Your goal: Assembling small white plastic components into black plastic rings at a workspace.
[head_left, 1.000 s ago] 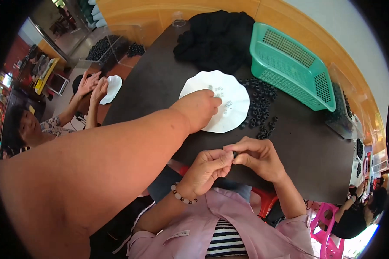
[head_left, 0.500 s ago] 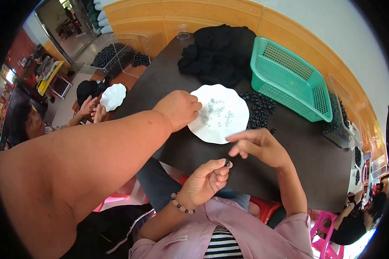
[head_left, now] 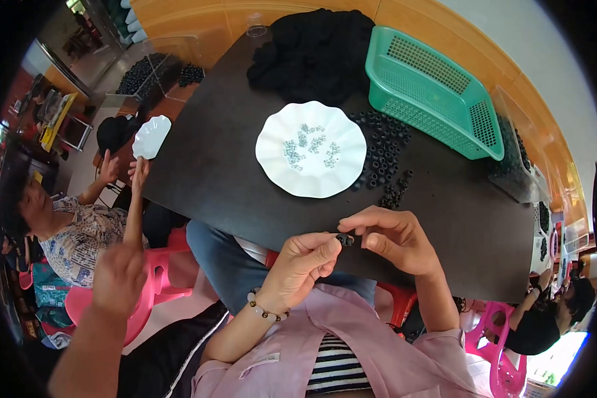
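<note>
A small black ring-shaped part [head_left: 344, 240] sits pinched between the thumb and fingertips of my left hand [head_left: 304, 265], which wears a beaded bracelet. Close by on its right, my right hand [head_left: 398, 240] has its thumb and fingers apart, fingertips right beside the part. Whether they touch it I cannot tell. Beyond both hands lies a white scalloped plate [head_left: 272, 174] with small clusters of tiny clear pieces [head_left: 314, 141] on it. Many loose black ring parts [head_left: 386, 142] are spread on the table to the right of the plate, with a smaller pile [head_left: 395, 194] nearer me.
On the dark table [head_left: 212, 126] stand a green plastic basket [head_left: 438, 93], a bundle of black cloth [head_left: 312, 53] and a clear box [head_left: 521, 172] of black parts. Another person's blurred arm [head_left: 119, 285] is close on my left. A co-worker [head_left: 79, 232] sits beyond it, near another white plate [head_left: 151, 136].
The neighbour's arm has drawn back from the plate to the lower left. My right hand has come down toward the black part in my left hand. The view has shifted.
</note>
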`<act>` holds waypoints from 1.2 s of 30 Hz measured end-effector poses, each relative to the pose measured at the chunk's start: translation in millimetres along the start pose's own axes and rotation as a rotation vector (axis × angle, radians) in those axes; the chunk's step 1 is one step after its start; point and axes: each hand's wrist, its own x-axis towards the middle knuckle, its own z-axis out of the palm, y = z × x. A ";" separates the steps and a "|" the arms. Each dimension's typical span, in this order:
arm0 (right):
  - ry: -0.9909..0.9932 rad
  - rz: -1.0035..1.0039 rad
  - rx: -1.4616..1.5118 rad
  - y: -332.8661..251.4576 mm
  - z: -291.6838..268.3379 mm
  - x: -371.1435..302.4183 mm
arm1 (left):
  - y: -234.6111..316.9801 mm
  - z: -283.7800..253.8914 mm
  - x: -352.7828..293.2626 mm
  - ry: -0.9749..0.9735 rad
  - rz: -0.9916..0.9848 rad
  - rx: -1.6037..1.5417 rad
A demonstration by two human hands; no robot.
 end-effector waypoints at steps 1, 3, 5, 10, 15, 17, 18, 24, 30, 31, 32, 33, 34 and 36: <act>-0.005 -0.018 -0.037 -0.2 0.9 -0.8 | -0.8 0.7 -0.4 0.001 -0.004 -0.002; -0.008 -0.033 -0.073 0.8 2.1 -1.5 | -1.6 2.3 -1.3 0.045 0.008 0.026; -0.012 -0.052 -0.072 1.7 4.4 -2.1 | -3.4 1.2 -2.4 0.020 0.027 0.039; -0.020 -0.058 -0.024 6.5 8.8 -3.7 | -4.1 2.0 -4.7 -0.007 0.047 0.081; -0.040 -0.128 -0.072 13.9 11.3 -2.9 | -6.7 0.5 -4.9 -0.020 0.044 0.127; -0.051 -0.095 0.015 17.3 10.5 -4.7 | -11.0 -1.7 -4.5 -0.024 0.055 0.171; -0.046 -0.097 0.011 19.7 10.0 -5.1 | -13.1 -2.3 -4.5 -0.026 0.065 0.216; 0.000 -0.039 0.000 25.2 11.1 -13.6 | -17.2 -2.3 -2.3 0.031 0.045 0.192; 0.133 -0.010 0.064 23.3 11.3 -23.3 | -18.5 15.0 9.5 0.074 -0.105 -0.111; 0.158 -0.038 0.028 23.8 10.0 -25.3 | -18.9 18.1 11.6 0.055 -0.122 -0.111; 0.182 -0.038 0.016 25.5 7.7 -27.3 | -19.3 20.0 13.0 0.075 -0.148 -0.092; 0.175 -0.044 -0.074 28.0 4.8 -29.3 | -19.7 21.8 14.1 0.093 -0.174 -0.072; 0.168 -0.047 -0.165 28.6 1.7 -30.9 | -20.8 22.9 15.0 0.070 -0.194 -0.070; 0.190 -0.016 -0.177 22.2 -1.6 -30.9 | -22.2 23.7 15.9 0.111 -0.183 -0.049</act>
